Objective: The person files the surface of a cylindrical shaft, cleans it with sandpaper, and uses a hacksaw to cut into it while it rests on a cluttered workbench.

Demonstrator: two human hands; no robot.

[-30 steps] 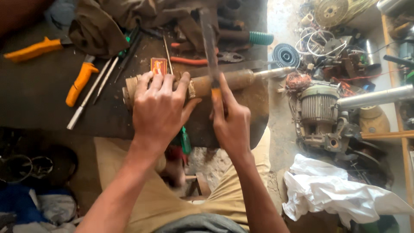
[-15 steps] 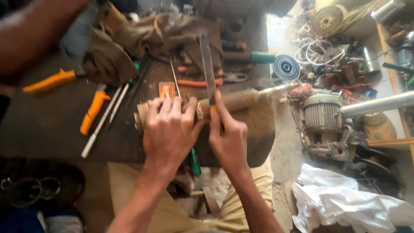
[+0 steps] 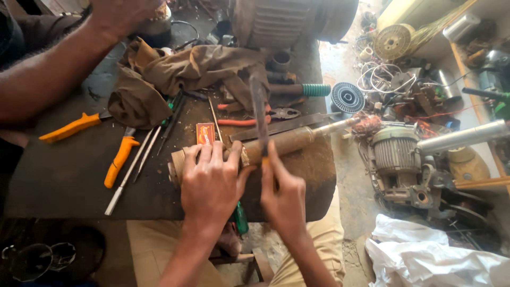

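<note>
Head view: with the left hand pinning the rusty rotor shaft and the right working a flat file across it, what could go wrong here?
1. The file crosses the rotor shaft right beside the left hand; a slip could scrape the thumb.
2. The round shaft lies loose on the table, held only by that hand, so it might roll.
3. The right hand works close to the table's edge, and the shaft's thin end overhangs it; a hard push could tip it off.

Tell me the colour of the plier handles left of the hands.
Bright orange plastic plier handles, clearest in the head view.
</note>
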